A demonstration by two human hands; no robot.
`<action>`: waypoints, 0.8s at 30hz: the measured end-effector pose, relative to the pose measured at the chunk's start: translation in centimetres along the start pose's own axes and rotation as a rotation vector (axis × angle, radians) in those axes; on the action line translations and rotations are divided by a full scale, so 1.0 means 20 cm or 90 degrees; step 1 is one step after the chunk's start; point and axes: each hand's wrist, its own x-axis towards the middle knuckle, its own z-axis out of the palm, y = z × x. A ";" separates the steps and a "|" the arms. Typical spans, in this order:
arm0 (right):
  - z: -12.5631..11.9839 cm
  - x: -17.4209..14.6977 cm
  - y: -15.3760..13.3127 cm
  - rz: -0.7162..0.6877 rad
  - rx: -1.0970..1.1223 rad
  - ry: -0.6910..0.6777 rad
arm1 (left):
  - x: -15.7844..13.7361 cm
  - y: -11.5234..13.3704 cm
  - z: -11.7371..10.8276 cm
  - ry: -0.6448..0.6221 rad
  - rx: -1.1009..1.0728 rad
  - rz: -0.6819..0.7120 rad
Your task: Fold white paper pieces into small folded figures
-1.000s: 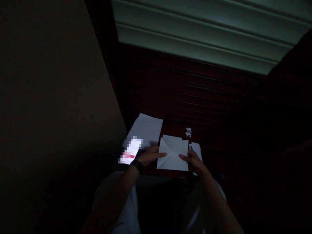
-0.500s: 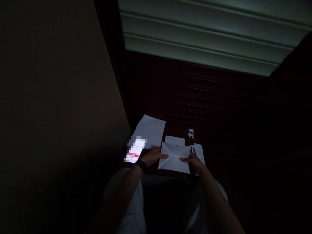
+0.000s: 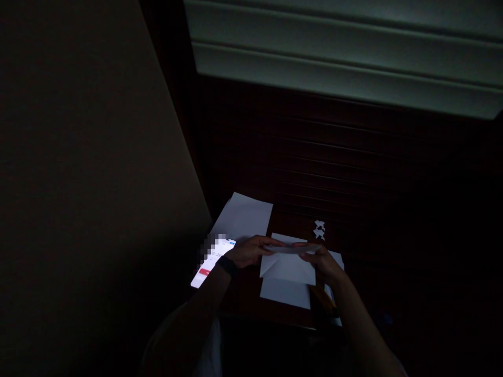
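A creased square sheet of white paper (image 3: 288, 268) is held up between my two hands, its far part bent up and toward me. My left hand (image 3: 251, 250), with a dark watch (image 3: 227, 265) on the wrist, is closed on the left end of the raised part. On the right end, my right hand (image 3: 320, 259) grips with thumb and fingers. Under the folded sheet lies another piece of white paper (image 3: 286, 293), showing at the near and far sides.
White sheets (image 3: 247, 214) lie at the table's back left. A lit phone (image 3: 210, 266) rests left of my wrist. Small folded paper pieces (image 3: 319, 230) sit at the back right. More paper (image 3: 337, 257) lies beside my right hand on the dark table (image 3: 243, 296).
The paper's far part has been bent up; before, the sheet was spread out with my thumbs on its face. Both hands have shifted to its far part. The view has also moved.
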 end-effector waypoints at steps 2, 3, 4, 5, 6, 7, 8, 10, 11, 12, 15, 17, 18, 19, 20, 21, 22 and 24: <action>0.01 0.01 -0.01 0.003 0.002 0.005 | 0.00 0.01 0.00 -0.011 -0.021 0.017; 0.02 0.01 -0.01 0.010 -0.007 -0.004 | -0.01 0.02 0.01 -0.018 -0.018 0.016; 0.03 0.01 -0.02 0.014 -0.010 -0.013 | -0.01 0.02 0.01 -0.015 -0.015 0.020; 0.04 0.01 -0.03 0.014 -0.008 -0.009 | -0.01 0.02 0.01 -0.013 -0.007 0.022; 0.05 0.01 -0.04 0.015 -0.004 -0.004 | -0.01 0.03 0.01 -0.010 0.000 0.025; 0.06 0.02 -0.05 0.021 -0.002 -0.005 | -0.01 0.03 0.02 -0.005 0.005 0.033; 0.07 0.02 -0.06 0.027 0.001 -0.006 | -0.01 0.03 0.02 0.000 0.009 0.040; 0.07 0.03 -0.06 0.041 0.006 -0.017 | 0.00 0.04 0.01 0.009 0.018 0.049; 0.07 0.04 -0.06 0.040 0.009 -0.020 | 0.00 0.04 0.01 0.016 0.028 0.050; 0.06 0.04 -0.05 0.034 0.009 -0.019 | 0.01 0.04 0.00 0.021 0.045 0.050; 0.03 0.06 -0.04 0.026 -0.029 -0.012 | 0.02 0.03 -0.01 0.024 0.115 0.071; 0.03 0.06 -0.04 0.036 -0.058 -0.004 | 0.02 0.03 -0.02 0.027 0.137 0.084; 0.03 0.06 -0.04 0.041 -0.058 0.002 | 0.03 0.03 -0.02 0.032 0.130 0.079; 0.03 0.06 -0.04 0.044 -0.046 0.010 | 0.02 0.03 -0.02 0.038 0.112 0.066; 0.04 0.06 -0.04 0.044 -0.026 0.021 | 0.02 0.03 -0.02 0.042 0.089 0.054; 0.04 0.06 -0.04 0.048 -0.007 0.029 | 0.02 0.03 -0.02 0.045 0.067 0.044; 0.04 0.06 -0.04 0.056 0.005 0.032 | 0.02 0.03 -0.02 0.045 0.052 0.038; 0.03 0.06 -0.04 0.070 -0.002 0.029 | 0.02 0.02 -0.02 0.045 0.051 0.039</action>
